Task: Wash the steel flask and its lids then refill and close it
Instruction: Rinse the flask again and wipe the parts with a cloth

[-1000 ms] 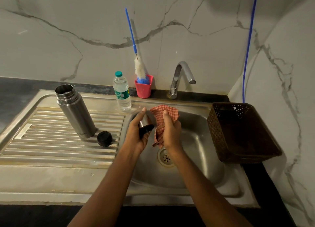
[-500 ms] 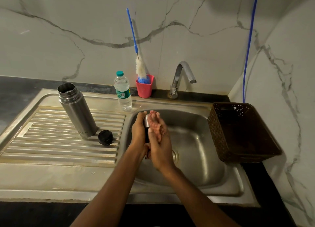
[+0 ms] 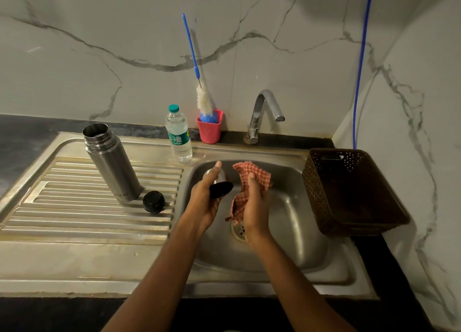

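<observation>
**Q:** How far along are you?

**Me:** Mid-wash, I'd say. My left hand (image 3: pixel 203 203) is curled round the cup-shaped steel outer lid with the black inside (image 3: pixel 220 186), holding it over the stainless steel sink basin (image 3: pixel 294 212). My right hand (image 3: pixel 254 207) grips the crumpled orange-checked cloth (image 3: pixel 250 178) just beside the lid, with a small gap between them.

**Q:** And the flask itself?

**Me:** The tall cylindrical steel flask (image 3: pixel 112 162) stands open on the ribbed drainboard (image 3: pixel 74 207). The small round black inner lid (image 3: pixel 154 202) lies just beside its base. I can't tell whether either has been washed.

**Q:** What's left?

**Me:** By my reckoning, I have to finish this lid, rinse, and refill. The water will likely come from the clear plastic water bottle with the green cap (image 3: pixel 178 134). Then both lids go on. No water shows at the curved chrome tap (image 3: pixel 264 114).
</observation>
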